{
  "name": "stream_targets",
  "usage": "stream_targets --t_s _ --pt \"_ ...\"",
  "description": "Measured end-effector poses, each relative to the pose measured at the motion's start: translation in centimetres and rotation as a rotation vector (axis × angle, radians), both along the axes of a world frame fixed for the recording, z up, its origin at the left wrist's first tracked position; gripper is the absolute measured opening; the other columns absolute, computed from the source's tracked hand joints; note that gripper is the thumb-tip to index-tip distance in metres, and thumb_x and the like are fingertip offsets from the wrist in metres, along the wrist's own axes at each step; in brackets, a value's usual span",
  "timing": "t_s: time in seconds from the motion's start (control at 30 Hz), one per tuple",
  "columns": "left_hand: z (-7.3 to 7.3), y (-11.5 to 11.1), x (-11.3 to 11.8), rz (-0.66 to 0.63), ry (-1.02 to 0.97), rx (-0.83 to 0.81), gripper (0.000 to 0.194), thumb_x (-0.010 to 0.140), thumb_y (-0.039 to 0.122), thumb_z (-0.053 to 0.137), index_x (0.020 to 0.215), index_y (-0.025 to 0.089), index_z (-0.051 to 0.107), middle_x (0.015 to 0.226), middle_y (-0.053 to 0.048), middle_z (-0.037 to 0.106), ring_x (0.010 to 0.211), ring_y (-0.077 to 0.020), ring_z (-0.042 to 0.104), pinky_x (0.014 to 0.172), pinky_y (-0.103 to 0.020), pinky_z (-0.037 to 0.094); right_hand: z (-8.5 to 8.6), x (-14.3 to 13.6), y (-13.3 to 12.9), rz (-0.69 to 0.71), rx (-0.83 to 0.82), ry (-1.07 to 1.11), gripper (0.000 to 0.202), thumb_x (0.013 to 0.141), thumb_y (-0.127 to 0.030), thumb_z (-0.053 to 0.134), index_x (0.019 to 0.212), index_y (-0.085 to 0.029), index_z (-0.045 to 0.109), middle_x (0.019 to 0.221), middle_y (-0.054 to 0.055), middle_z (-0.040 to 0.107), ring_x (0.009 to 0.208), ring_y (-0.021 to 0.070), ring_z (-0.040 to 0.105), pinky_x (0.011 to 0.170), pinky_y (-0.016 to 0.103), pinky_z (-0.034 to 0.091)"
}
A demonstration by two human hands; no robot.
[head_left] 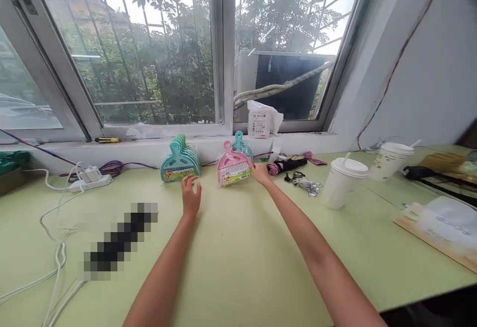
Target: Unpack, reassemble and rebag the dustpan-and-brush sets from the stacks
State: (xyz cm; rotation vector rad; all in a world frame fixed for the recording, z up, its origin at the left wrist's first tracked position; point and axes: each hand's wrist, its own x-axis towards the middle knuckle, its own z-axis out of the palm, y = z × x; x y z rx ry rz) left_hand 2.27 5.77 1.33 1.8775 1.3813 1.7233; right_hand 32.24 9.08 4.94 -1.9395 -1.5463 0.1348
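- Your right hand (261, 173), right of centre in the frame, pinches the right edge of the pink dustpan set (234, 163), which leans upright at mid-frame in clear wrap, its handle pointing up.
- Your left hand (191, 195), just left of centre, is empty with its fingers loosely curled and spread (whether a fingertip brushes the stack beside it, you cannot tell from here).
- That stack of dustpans (180, 160), left of centre, stands teal in front with greener and yellower handles peeking out behind.
- Behind the pink set, to its right, you have a teal dustpan (240, 143), partly hidden.
- Right of your right hand lie a dark folded umbrella-like bundle (290, 164) and a bunch of keys (307, 184).
- Farther right on the green table (231, 267) you have two white lidded cups (342, 183), one nearer you.
- At the left of the frame sits a white power strip (93, 182) with cables.
- A white packet (263, 121) rests on the sill, above centre, and a screwdriver (108, 139) lies on the sill at left.
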Motion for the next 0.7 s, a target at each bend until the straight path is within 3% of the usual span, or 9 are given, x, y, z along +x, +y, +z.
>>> stream_targets --t_s 0.13,0.23,0.33,0.4,0.5,0.6,0.7 --pt "0.4 -2.6 0.4 -0.342 -0.401 -0.403 0.060 0.082 0.056 0.047 0.131 0.022 0.039 0.104 -0.009 0.064 0.069 -0.0164 0.065 0.057 -0.030 0.053 -0.1 -0.7 -5.6 0.190 -0.072 0.256 0.022 0.083 -0.033 0.057 0.071 -0.017 0.066 0.059 0.000 0.061 0.051 0.0113 0.056 0.052 0.020 0.040" --pt "0.8 -5.1 0.8 -0.572 -0.537 -0.633 0.066 0.084 0.066 0.035 0.130 0.020 0.046 0.098 -0.010 0.067 0.071 -0.0200 0.067 0.061 -0.033 0.055 -0.7 -2.8 -8.9 0.315 -0.151 0.437 0.025 0.078 -0.037 0.061 0.064 -0.017 0.063 0.045 -0.004 0.050 0.040 0.0084 0.047 0.044 0.019 0.035" --pt "1.0 -7.5 0.8 -0.747 -0.611 -0.714 0.064 0.084 0.063 0.037 0.120 0.015 0.057 0.097 -0.014 0.068 0.086 -0.0259 0.067 0.073 -0.039 0.056 -1.3 -5.4 -11.1 0.316 -0.187 0.415 0.025 0.080 -0.036 0.060 0.065 -0.017 0.063 0.050 -0.003 0.054 0.044 0.0079 0.049 0.047 0.018 0.037" --pt "1.0 -8.4 0.3 -0.760 -0.624 -0.749 0.053 0.079 0.050 0.054 0.117 0.014 0.059 0.098 -0.015 0.068 0.088 -0.0266 0.067 0.077 -0.041 0.056 -1.5 -7.0 -12.3 0.227 -0.134 0.316 0.023 0.083 -0.037 0.058 0.072 -0.017 0.065 0.065 0.000 0.062 0.056 0.0098 0.055 0.055 0.019 0.041" --pt "1.0 -8.8 -0.4 -0.693 -0.622 -0.764 0.047 0.068 0.025 0.066 0.113 0.013 0.060 0.094 -0.013 0.069 0.082 -0.0249 0.068 0.075 -0.040 0.057 -1.7 -9.1 -14.3 0.074 0.127 0.095 0.021 0.088 -0.036 0.053 0.097 -0.019 0.062 0.101 0.007 0.063 0.084 0.0147 0.060 0.070 0.024 0.045" --pt "1.0 -8.4 -0.5 -0.635 -0.682 -0.674 0.041 0.068 0.021 0.064 0.108 0.012 0.061 0.094 -0.012 0.069 0.082 -0.0227 0.067 0.074 -0.037 0.057 -2.1 -11.2 -16.1 0.255 0.308 -0.085 0.018 0.090 -0.033 0.052 0.096 -0.018 0.060 0.107 0.008 0.061 0.099 0.0171 0.056 0.083 0.027 0.044" --pt "1.0 -8.0 -0.2 -0.575 -0.724 -0.508 0.045 0.067 0.018 0.063 0.112 0.015 0.059 0.100 -0.009 0.067 0.086 -0.0193 0.066 0.075 -0.032 0.056 -2.6 -13.3 -17.0 0.442 0.220 0.047 0.028 0.091 -0.035 0.050 0.073 -0.017 0.060 0.084 0.004 0.064 0.089 0.0159 0.058 0.082 0.026 0.044"
